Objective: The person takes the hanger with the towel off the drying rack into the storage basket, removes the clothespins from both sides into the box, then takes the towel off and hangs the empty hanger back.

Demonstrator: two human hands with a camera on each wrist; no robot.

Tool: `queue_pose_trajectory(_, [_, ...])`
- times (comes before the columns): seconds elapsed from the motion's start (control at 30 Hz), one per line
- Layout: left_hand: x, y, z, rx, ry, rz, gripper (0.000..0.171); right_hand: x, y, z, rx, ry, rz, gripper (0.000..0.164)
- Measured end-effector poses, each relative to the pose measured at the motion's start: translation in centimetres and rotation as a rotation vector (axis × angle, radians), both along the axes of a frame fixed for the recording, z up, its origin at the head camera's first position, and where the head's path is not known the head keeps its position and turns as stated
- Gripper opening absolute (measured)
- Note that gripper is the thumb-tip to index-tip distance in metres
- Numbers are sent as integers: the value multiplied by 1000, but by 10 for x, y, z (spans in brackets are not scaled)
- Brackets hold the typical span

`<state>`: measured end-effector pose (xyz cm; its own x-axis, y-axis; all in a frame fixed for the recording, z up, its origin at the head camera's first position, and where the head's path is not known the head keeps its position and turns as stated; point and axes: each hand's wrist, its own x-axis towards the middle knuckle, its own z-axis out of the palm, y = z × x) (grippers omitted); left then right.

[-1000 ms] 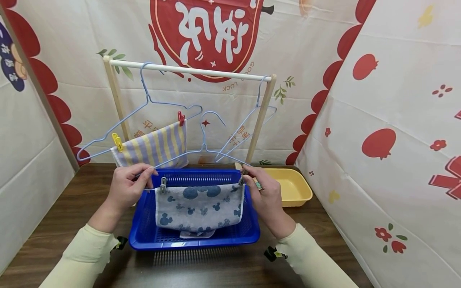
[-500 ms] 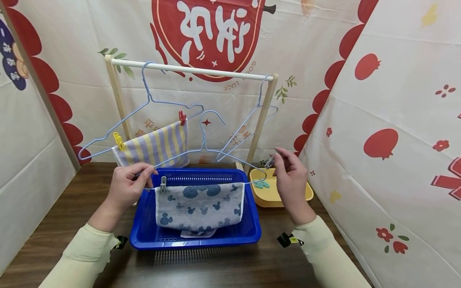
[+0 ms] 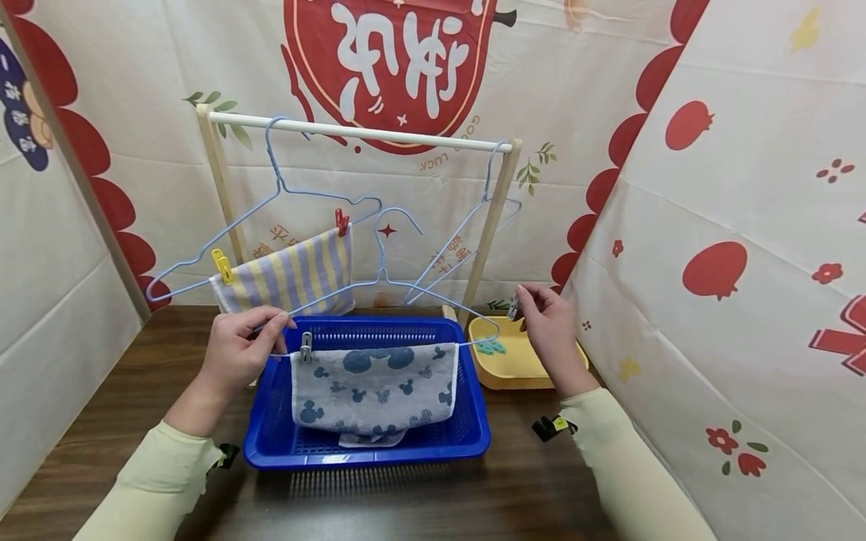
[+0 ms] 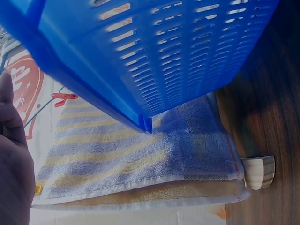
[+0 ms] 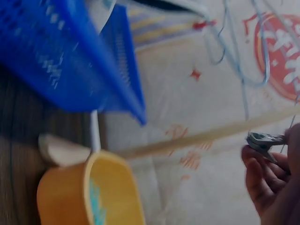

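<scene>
My left hand (image 3: 245, 349) pinches the left end of a blue wire hanger (image 3: 433, 290), held above a blue basket (image 3: 365, 460). Over the hanger's lower bar hangs a grey towel (image 3: 375, 391) with blue mouse-head prints. A grey clothespin (image 3: 307, 347) clips its left corner; no clip sits on its right corner. To the right, my right hand (image 3: 551, 334) pinches another grey clothespin (image 3: 513, 307) by the yellow tray (image 3: 521, 376). The right wrist view shows that clothespin (image 5: 262, 140) between thumb and fingers. In the left wrist view, only part of the left hand (image 4: 11, 164) shows.
Behind the basket stands a rack with a white bar (image 3: 358, 131). On it hang a hanger with a striped towel (image 3: 291, 272), clipped by yellow and red pegs, and a second hanger (image 3: 467, 225) at the right. Teal clothespins (image 3: 492, 347) lie in the yellow tray.
My right hand has come away from the towel's right corner with the grey clothespin and moved right, beside the yellow tray. The left hand, hanger and towel have stayed in place.
</scene>
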<state>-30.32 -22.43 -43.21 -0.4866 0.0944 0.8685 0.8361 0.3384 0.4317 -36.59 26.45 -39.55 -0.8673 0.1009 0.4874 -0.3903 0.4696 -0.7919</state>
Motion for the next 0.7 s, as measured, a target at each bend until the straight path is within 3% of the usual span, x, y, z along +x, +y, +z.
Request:
queue_pose_trajectory(0.27, [0, -2, -1, -5, -4, 1, 30, -37, 22, -20, 330, -279, 80, 38])
queue_pose_trajectory(0.47, [-1, 0, -2, 0, 2, 3, 30, -60, 35, -36, 533, -342, 80, 24])
queue_pose_trajectory(0.7, [0, 1, 0, -4, 6, 10, 30, -73, 42, -47, 699, -384, 89, 27])
